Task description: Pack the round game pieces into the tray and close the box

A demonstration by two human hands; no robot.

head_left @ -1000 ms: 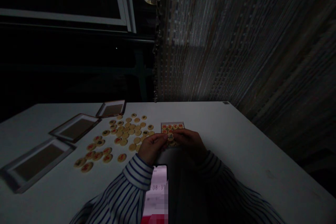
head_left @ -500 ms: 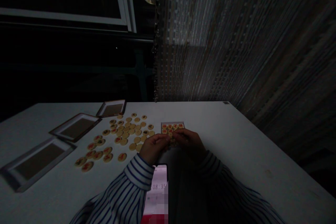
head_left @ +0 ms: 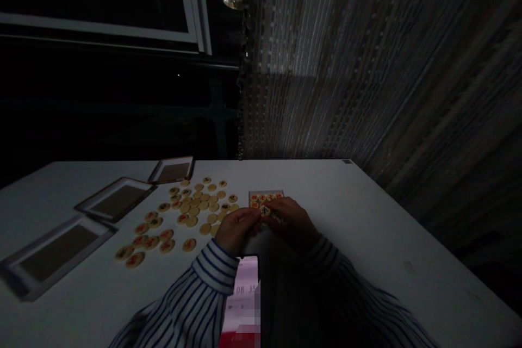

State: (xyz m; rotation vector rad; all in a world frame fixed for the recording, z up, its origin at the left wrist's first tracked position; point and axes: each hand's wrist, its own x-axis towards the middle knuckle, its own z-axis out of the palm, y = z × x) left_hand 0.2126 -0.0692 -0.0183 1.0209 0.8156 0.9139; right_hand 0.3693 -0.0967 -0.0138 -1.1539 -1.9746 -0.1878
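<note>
A round Chinese chess piece point(head_left: 265, 211) with a black character is pinched between the fingertips of my left hand point(head_left: 235, 228) and my right hand point(head_left: 294, 224). Both hands are closed, and they hover over the near side of a small shallow box point(head_left: 250, 193). Inside the box, red-character chess pieces point(head_left: 262, 197) lie face up in rows at the far side. More pale pieces point(head_left: 279, 219) show beneath my right fingers; whether that hand grips them is unclear. The near part of the box is hidden behind my hands.
Many loose chess pieces point(head_left: 194, 211), some face up, are spread over the white table point(head_left: 350, 228) to the left. Three shallow trays point(head_left: 118, 196) stand along the left. A phone point(head_left: 244, 288) showing digits lies below my left wrist. A bead curtain point(head_left: 310, 65) hangs behind.
The black-character piece now shows its face between my fingertips. My right hand has shifted slightly, covering more of the second red row. The view has moved a little.
</note>
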